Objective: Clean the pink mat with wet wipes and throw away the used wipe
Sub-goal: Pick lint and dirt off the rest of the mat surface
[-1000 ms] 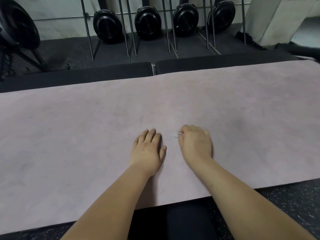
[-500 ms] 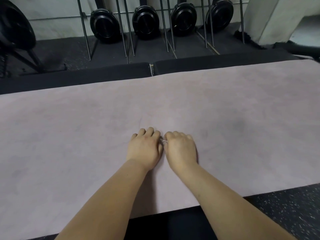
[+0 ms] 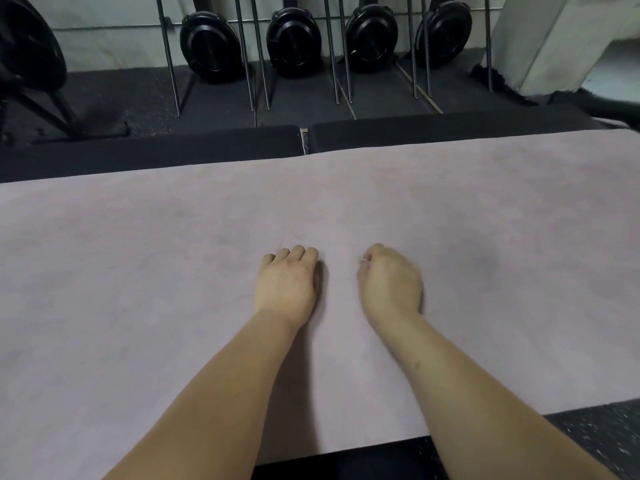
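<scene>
The pink mat point(image 3: 138, 289) lies flat across the dark floor and fills the middle of the view. My left hand point(image 3: 285, 285) rests on the mat near its centre, fingers bent under and holding nothing. A little to its right, my right hand point(image 3: 391, 285) is balled on the mat and grips a wet wipe point(image 3: 364, 260). Only a small white sliver of the wipe shows at the thumb side. The rest of it is hidden inside the fist. A gap of bare mat separates the two hands.
Black foam pads point(image 3: 156, 150) border the mat's far edge. Behind them stand several black weight plates point(image 3: 211, 46) on a rack with thin metal rods point(image 3: 169, 64). A white pillar point(image 3: 554, 39) rises at the back right. Speckled dark flooring point(image 3: 599, 441) shows at the near right.
My right hand slid left until it touched my left hand, then moved back to the right with the wipe. My left hand's fingers curled from flat to bent.
</scene>
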Motion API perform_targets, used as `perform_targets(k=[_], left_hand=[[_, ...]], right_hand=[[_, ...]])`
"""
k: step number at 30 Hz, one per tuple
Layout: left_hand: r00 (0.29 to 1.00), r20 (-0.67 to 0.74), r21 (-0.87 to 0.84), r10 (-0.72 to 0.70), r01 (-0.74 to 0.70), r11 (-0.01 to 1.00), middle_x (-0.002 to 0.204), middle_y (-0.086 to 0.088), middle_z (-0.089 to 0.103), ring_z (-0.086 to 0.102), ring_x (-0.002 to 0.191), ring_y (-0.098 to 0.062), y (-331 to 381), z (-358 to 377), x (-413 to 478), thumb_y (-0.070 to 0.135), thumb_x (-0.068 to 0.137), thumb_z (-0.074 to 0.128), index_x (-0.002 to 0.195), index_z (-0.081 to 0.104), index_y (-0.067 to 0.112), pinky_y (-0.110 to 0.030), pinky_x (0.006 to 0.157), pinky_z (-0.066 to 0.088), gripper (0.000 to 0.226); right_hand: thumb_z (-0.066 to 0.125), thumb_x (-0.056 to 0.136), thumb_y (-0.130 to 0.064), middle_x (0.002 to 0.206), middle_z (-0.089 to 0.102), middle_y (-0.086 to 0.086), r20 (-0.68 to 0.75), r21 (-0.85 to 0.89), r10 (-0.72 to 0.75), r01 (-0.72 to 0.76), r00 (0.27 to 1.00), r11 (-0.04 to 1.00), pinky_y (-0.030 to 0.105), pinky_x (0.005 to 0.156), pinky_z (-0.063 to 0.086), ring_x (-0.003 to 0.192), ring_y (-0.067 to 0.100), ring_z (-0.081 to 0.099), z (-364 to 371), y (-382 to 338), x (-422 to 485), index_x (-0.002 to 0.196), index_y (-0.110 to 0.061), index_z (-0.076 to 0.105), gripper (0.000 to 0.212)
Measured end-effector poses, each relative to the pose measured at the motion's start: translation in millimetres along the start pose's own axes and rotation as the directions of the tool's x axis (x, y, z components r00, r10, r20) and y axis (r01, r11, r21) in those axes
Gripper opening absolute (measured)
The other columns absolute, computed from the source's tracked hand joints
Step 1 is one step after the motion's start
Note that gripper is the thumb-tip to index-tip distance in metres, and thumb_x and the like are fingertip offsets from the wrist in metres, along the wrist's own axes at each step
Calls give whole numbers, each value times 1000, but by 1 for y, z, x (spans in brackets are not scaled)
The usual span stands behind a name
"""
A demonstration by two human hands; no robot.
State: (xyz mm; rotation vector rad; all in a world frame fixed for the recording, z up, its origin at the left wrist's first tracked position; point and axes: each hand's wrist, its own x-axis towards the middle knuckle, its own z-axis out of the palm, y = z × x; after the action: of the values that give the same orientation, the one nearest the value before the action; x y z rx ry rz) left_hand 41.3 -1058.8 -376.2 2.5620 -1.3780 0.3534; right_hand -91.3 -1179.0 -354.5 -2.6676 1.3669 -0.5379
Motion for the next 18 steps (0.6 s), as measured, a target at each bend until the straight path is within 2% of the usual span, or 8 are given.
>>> perform_targets(k=[3, 5, 7, 9, 13, 15, 18], left_hand=[[998, -49, 14, 28, -28, 1000, 90, -3, 56, 53, 81, -30, -1, 14, -4, 20, 91, 57, 96, 62, 19, -41, 73, 35, 7], [997, -71, 21, 21, -20, 1000, 91, -4, 52, 49, 83, -30, -1, 18, -4, 24, 93, 52, 98, 61, 19, -42, 75, 34, 11], [997, -80, 34, 10, -7, 999, 92, -7, 50, 47, 86, -32, 0, 19, -4, 26, 97, 47, 100, 60, 16, -43, 77, 36, 17], [998, -67, 13, -7, 8, 1000, 100, -9, 50, 47, 92, -34, 1, 19, -3, 26, 98, 47, 105, 61, 15, -45, 84, 39, 19], [999, -54, -88, 3, -8, 996, 130, -12, 50, 47, 120, -37, -1, 21, -3, 21, 92, 49, 118, 60, 13, -46, 100, 40, 30], [999, -41, -109, 21, -26, 994, 136, -12, 49, 46, 127, -37, 0, 20, -3, 21, 90, 46, 122, 59, 13, -47, 104, 40, 35], [1000, -27, -137, 17, -20, 990, 136, -10, 49, 46, 130, -35, 0, 21, -1, 21, 92, 45, 122, 58, 13, -45, 107, 39, 34]], right_hand=[[61, 90, -28, 84, 67, -1, 58, 31, -223, 222, 973, 975, 41, 75, 47, 81, 26, 65, 8, -30, -12, 90, -24, 64, 5], [61, 91, -30, 83, 66, -2, 54, 7, -286, 286, 957, 958, 41, 74, 46, 80, 25, 64, 9, -28, -4, 89, -25, 64, 7], [62, 89, -32, 83, 68, 1, 0, -24, -254, 254, 967, 967, 41, 75, 45, 81, 27, 65, 10, -11, 13, 90, -24, 67, 9], [62, 90, -33, 85, 69, 4, -34, -42, -143, 142, 989, 989, 41, 76, 44, 82, 31, 65, 9, 11, 35, 91, -23, 68, 12], [57, 97, -38, 93, 69, 7, -2, -7, 33, -33, 999, 999, 41, 79, 44, 87, 33, 65, 9, 34, 63, 98, -20, 66, 19], [57, 97, -34, 95, 68, 8, 5, 22, 34, -34, 999, 999, 41, 80, 44, 88, 33, 66, 12, 20, 57, 100, -20, 65, 16], [58, 95, -31, 92, 67, 5, 26, 44, -96, 95, 995, 995, 40, 78, 45, 84, 31, 66, 18, -14, 39, 97, -21, 64, 12]])
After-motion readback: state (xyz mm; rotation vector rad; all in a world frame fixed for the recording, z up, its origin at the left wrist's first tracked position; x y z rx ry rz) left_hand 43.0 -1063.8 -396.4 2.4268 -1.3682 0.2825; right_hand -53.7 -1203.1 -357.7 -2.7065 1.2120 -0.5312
